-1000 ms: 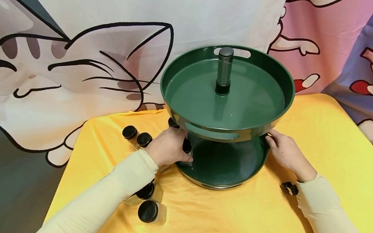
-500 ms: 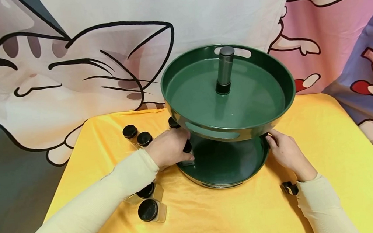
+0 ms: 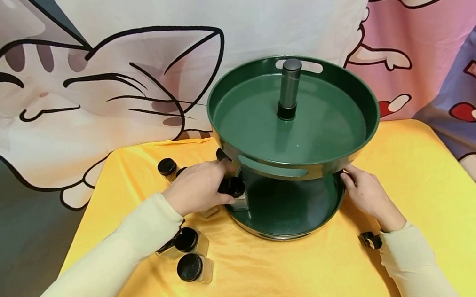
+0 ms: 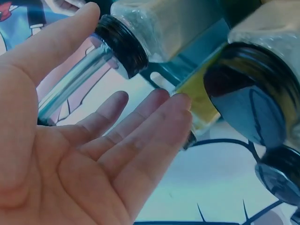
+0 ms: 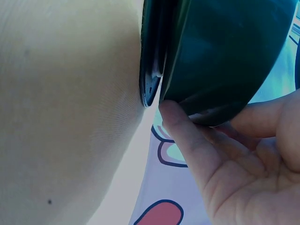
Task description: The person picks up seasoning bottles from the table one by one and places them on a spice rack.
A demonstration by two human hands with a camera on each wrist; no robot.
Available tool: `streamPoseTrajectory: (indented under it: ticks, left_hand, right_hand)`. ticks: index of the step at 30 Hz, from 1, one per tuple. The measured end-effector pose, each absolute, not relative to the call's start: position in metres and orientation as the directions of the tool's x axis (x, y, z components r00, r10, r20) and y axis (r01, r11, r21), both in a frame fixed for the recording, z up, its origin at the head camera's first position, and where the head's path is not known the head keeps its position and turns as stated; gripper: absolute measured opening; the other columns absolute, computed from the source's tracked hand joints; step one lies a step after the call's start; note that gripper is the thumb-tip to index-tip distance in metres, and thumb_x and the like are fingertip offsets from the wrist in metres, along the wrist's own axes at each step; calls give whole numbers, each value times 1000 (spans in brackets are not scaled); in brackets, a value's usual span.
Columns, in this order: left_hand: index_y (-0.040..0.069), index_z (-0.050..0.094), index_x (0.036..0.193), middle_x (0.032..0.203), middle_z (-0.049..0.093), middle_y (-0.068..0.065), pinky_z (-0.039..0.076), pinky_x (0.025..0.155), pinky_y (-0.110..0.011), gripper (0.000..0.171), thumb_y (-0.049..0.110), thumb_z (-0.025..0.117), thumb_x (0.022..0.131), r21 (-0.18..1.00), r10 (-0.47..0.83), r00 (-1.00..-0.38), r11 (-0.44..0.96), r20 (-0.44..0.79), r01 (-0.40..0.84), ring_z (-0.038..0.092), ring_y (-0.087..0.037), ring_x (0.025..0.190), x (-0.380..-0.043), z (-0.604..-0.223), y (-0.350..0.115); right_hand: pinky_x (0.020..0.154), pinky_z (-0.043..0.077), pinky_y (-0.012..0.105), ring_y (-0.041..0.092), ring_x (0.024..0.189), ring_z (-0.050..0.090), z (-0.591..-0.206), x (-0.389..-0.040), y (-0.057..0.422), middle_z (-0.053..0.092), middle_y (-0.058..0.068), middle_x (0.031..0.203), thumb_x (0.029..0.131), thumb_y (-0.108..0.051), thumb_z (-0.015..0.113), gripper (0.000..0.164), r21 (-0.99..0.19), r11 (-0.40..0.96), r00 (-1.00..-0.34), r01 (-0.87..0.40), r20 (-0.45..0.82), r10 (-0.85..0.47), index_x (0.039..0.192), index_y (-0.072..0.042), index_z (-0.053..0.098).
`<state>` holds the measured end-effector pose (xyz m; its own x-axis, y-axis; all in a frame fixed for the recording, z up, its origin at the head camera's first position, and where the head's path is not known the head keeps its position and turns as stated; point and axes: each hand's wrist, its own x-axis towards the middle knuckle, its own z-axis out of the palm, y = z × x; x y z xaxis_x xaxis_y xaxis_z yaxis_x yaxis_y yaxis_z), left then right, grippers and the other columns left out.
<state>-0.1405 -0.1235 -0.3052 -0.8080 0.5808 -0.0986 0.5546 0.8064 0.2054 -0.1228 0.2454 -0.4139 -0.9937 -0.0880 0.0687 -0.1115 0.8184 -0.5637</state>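
Note:
A two-tier green turntable stands on the yellow cloth, its upper tray (image 3: 248, 124) above its lower tray (image 3: 290, 214). Inside the lower tray's left edge is a clear square spice jar (image 3: 240, 203) with a black lid. My left hand (image 3: 200, 185) is beside that jar, partly under the upper tray. In the left wrist view, its fingers are spread and hold nothing, the thumb (image 4: 82, 23) right at the black lid (image 4: 123, 47). On the other side, my right hand (image 3: 367, 194) grips the lower tray's rim, thumb and fingers on either side of the wall (image 5: 225, 61).
Two black-lidded jars (image 3: 194, 268) (image 3: 191, 241) stand front left on the yellow cloth (image 3: 283, 276). Another jar (image 3: 167, 168) is behind my left hand, and one more lid (image 3: 222, 153) shows below the upper tray's left edge. A printed curtain (image 3: 286, 17) hangs behind.
My left hand has let go of the spice jar and drawn back slightly to the left, uncovering the lid. The jar stays in the lower tray. My right hand keeps its hold on the rim.

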Motion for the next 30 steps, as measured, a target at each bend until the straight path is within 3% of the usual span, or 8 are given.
streamPoseTrajectory:
  ticks: [5, 11, 18, 24, 30]
  left_hand:
    - [11, 55, 123, 118, 60, -1, 50, 81, -37, 62, 40, 77, 73, 232, 537, -838, 830, -93, 507, 59, -18, 103, -133, -297, -135]
    - [11, 53, 123, 120, 57, -2, 46, 86, -39, 58, 38, 75, 76, 258, 493, -867, 849, -73, 461, 56, -18, 101, -125, -288, -156]
    - [9, 53, 120, 117, 57, -6, 44, 89, -41, 54, 37, 73, 79, 320, 461, -887, 844, -21, 431, 55, -23, 105, -113, -287, -187]
    - [11, 51, 124, 118, 57, -4, 42, 92, -45, 59, 52, 63, 82, 365, 419, -908, 850, -31, 380, 53, -24, 110, -100, -292, -211]
    - [13, 51, 124, 121, 56, -2, 43, 90, -46, 69, 66, 52, 80, 388, 372, -927, 862, -43, 328, 53, -25, 110, -84, -299, -230]
  right_hand:
    - [78, 43, 51, 42, 100, 56, -414, -123, 246, 61, 25, 109, 99, -15, 43, 34, -563, 819, -994, -111, 69, -88, 130, -4, 50]
    - [75, 42, 46, 36, 92, 57, -414, -123, 247, 64, 19, 99, 98, -16, 44, 31, -564, 818, -994, -111, 75, -83, 127, -5, 53]
    - [66, 39, 36, 26, 76, 53, -412, -123, 247, 58, 5, 74, 99, -22, 43, 37, -580, 811, -997, -75, 27, -73, 133, -8, 50]
    - [68, 45, 37, 25, 78, 59, -411, -123, 247, 66, 14, 89, 98, -19, 45, 37, -599, 798, -997, -75, 24, -75, 133, -7, 49]
    - [73, 52, 46, 33, 87, 64, -410, -122, 249, 60, 25, 113, 98, -18, 46, 37, -644, 760, -995, -89, 20, -100, 133, -6, 49]
